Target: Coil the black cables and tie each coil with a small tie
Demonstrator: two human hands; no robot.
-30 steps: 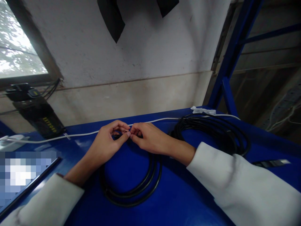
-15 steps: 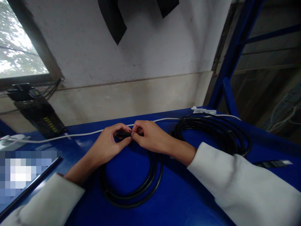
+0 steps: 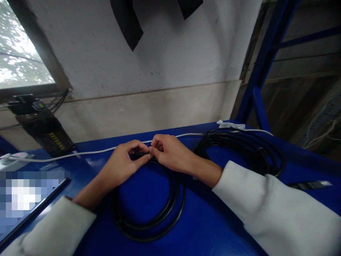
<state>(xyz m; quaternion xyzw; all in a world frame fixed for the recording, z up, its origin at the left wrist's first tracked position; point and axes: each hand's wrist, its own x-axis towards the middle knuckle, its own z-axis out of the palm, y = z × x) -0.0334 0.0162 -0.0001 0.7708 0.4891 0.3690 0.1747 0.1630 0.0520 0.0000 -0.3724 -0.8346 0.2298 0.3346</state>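
Dim overall, with daylight blown out at the window (image 3: pixel 22 53), soft shadows, slight blur and stretched edges.

Workshop-like room, blue metal frame (image 3: pixel 259 71), scuffed wall (image 3: pixel 170 53), coiled cables (image 3: pixel 239 142)

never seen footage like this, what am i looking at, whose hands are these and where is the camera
There is no robot here: these are a person's own bare hands, filmed by a camera worn on their head, looking forward and down. All the pictures come from that one camera.

The left hand and right hand meet at the top of a loosely coiled black cable, fingertips pinched together. The left holds part of it; exactly what the right grips is too small to tell.

On the blue table, a bigger black coil lies to the right, with a white cable running along the back. A dark bottle stands at the left, by the wall.
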